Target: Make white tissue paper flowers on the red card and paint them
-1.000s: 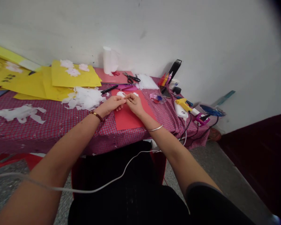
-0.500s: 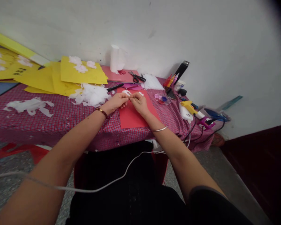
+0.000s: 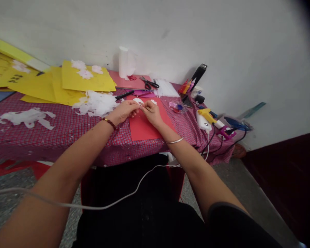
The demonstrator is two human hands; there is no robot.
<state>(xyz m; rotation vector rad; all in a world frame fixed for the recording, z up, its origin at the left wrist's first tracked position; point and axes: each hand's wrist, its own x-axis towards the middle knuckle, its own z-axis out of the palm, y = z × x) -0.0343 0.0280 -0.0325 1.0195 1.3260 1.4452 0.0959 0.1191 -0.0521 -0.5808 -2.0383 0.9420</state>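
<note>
Head view. Both hands work together over a red card sheet (image 3: 147, 125) that lies flat on the checked tablecloth (image 3: 67, 127). The left hand (image 3: 124, 111) and the right hand (image 3: 152, 112) meet fingertip to fingertip, each pinching a small white paper piece (image 3: 141, 106) held between them just above the far part of the sheet. The piece is too small to tell its shape. Two further white paper bits (image 3: 138, 100) rest on the sheet's far edge, just beyond the fingers.

Surrounding items: a heap of white paper scraps (image 3: 96, 103) lies to the left of the left hand, with yellow card sheets (image 3: 85, 82) behind it. A black marker (image 3: 124, 95) lies near the scraps. Scissors (image 3: 150, 82) rest at the back by the wall. A yellow glue gun (image 3: 206, 115) sits on the right end of the table, well apart from the hands.

Step in hand, as judged: fine shaping or separating of the white piece by a two-handed pinch.

Next move calls for: a light, even grip so the thin paper does not tear, and a steady lowering of the piece onto the red card sheet.
</note>
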